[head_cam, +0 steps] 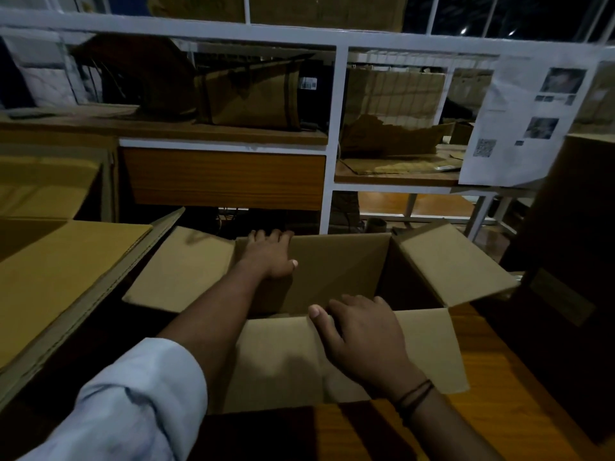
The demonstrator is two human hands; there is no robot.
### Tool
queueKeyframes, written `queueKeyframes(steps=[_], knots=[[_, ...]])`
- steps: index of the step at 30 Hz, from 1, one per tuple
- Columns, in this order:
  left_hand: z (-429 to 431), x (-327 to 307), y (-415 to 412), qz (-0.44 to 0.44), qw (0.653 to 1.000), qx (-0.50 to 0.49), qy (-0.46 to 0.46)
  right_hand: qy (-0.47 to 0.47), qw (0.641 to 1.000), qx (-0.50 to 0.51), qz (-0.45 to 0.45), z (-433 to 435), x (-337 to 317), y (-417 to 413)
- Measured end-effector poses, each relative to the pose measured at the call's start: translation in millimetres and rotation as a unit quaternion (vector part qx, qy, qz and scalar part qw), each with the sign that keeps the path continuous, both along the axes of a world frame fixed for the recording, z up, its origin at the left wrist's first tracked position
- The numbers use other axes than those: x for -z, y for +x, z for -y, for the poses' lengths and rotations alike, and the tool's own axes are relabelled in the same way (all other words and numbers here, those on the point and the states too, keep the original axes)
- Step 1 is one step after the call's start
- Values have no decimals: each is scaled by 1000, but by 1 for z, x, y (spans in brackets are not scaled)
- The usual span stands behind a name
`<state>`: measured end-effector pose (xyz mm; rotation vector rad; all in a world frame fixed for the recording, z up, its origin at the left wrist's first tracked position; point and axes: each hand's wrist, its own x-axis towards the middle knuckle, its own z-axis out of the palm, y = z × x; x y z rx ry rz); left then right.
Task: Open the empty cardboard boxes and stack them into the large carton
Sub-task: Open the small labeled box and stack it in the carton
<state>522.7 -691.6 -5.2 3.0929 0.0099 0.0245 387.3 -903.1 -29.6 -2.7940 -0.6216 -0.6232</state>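
Cardboard box (339, 271): left hand (271, 256) grips far rim, right hand (361, 331) near flap.

An open brown cardboard box (339, 271) (flaps splayed outward) sits on an orange wooden table (499, 410); the left hand (269, 254) grips its far wall, the right hand (362, 331) curls over its near flap.
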Motion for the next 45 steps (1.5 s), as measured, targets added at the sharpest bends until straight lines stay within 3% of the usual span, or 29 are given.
queueKeyframes(steps=[4, 9, 15, 18, 20, 22, 24, 26, 35, 42, 45], knots=[[-2, -1, 2, 2, 1000, 8, -16, -16, 998, -50, -25, -12, -11, 14], [-7, -12, -12, 2, 998, 33, -54, -27, 998, -44, 37, -23, -8, 11], [22, -20, -90, 13, 967, 66, -245, 19, 993, -30, 116, -25, 2, 9], [23, -14, -136, 98, 944, 17, -314, 45, 991, -35, 123, -28, 4, 10], [24, -8, -155, 135, 953, -1, -270, 50, 990, -29, 126, -29, 5, 10], [28, 7, -162, 186, 976, -26, -111, 48, 989, -29, 134, -28, 6, 9], [33, 20, -164, 236, 972, -8, -1, 41, 988, -33, 146, -27, 7, 10], [31, 30, -160, 300, 953, 0, 34, 43, 985, -36, 161, -28, 9, 13], [32, 34, -158, 401, 915, 20, 22, 51, 980, -66, 183, -8, 17, 16], [34, 35, -158, 396, 918, 12, -16, 45, 983, 15, 178, 53, 19, 22], [36, 32, -158, 379, 925, -11, -9, 57, 987, 66, 136, 48, 8, 20]])
